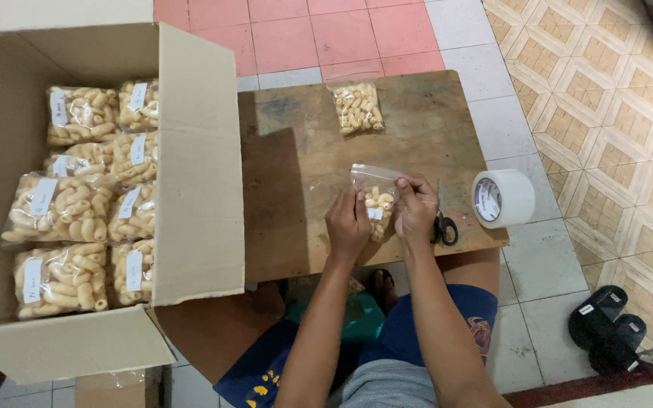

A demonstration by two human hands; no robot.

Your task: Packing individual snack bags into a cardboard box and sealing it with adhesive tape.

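Observation:
My left hand (348, 224) and my right hand (415, 209) together hold a small clear plastic bag of pale tube-shaped snacks (376, 195) upright over the near edge of a low wooden board (296, 162). Both hands pinch the bag near its top, one on each side. A white label shows on the bag between my fingers. A second filled bag (357, 107) lies flat at the far side of the board.
An open cardboard box (198, 159) at the left holds several labelled snack bags (77, 204). Black-handled scissors (443, 223) and a roll of clear tape (502, 198) sit at the board's right edge. Black sandals (606, 329) rest on the tiled floor.

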